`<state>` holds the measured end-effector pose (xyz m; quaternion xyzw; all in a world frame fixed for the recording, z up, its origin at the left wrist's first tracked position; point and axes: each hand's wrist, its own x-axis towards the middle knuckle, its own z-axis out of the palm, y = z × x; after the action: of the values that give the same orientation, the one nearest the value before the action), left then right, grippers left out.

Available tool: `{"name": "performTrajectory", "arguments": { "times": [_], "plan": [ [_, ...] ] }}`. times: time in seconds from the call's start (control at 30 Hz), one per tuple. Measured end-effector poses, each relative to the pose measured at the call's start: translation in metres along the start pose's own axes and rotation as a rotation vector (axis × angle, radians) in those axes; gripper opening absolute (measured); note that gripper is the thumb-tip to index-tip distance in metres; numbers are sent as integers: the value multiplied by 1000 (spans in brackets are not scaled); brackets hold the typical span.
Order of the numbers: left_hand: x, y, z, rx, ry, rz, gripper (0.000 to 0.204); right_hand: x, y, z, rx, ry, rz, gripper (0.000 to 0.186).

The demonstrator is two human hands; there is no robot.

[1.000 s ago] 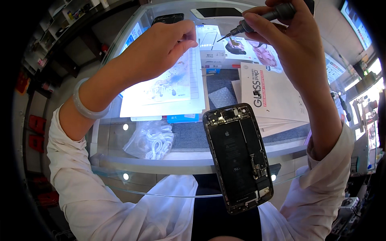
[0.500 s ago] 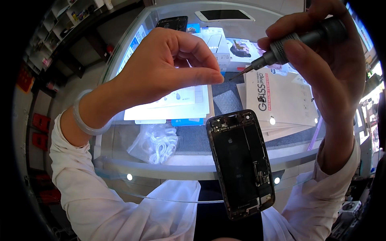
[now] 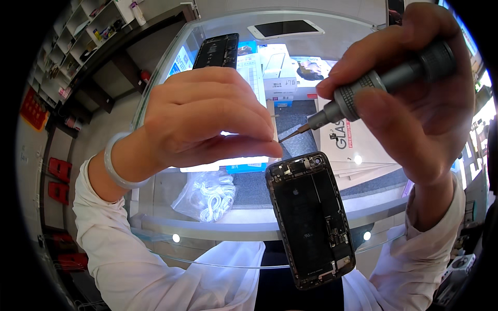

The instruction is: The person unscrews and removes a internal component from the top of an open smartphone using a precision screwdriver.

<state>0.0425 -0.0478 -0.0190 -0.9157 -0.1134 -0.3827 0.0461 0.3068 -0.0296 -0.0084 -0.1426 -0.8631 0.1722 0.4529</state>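
Note:
In my right hand [image 3: 423,119] is a dark grey precision screwdriver [image 3: 356,96], gripped between thumb and fingers. Its thin tip slants down to the left and meets the fingertips of my left hand [image 3: 207,116]. The left thumb and index finger are pinched together; whatever may be between them is too small to make out. Just below the fingertips lies an opened phone [image 3: 306,223], tilted slightly, its black battery, camera and circuit parts exposed. Its lower end reaches past the glass counter's near edge. Neither hand touches this phone.
A second opened phone [image 3: 218,51] and a white phone [image 3: 286,28] lie at the far side. White boxes [image 3: 275,67], flat cardboard sleeves [image 3: 363,137] and a bag of white cables [image 3: 210,194] are around the glass counter [image 3: 254,228]. A shelf unit [image 3: 83,31] stands far left.
Both hands have come down nearer the opened phone. The screwdriver tip has closed the gap to my left fingertips. The view has shifted slightly, uncovering more of the second opened phone.

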Motion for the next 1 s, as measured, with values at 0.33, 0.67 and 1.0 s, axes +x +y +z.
{"name": "performTrajectory", "arguments": {
  "times": [0.33, 0.67, 1.0],
  "plan": [
    [2, 1, -4, 17, -28, 19, 24, -1, -1, 2, 11, -20, -15, 31],
    [1, -3, 0, 31, 2, 28, 25, -2, -2, 3, 14, -34, -21, 32],
    [0, -4, 0, -19, -15, -9, 24, -2, -1, 4, 23, -39, -25, 33]
  ]
}}
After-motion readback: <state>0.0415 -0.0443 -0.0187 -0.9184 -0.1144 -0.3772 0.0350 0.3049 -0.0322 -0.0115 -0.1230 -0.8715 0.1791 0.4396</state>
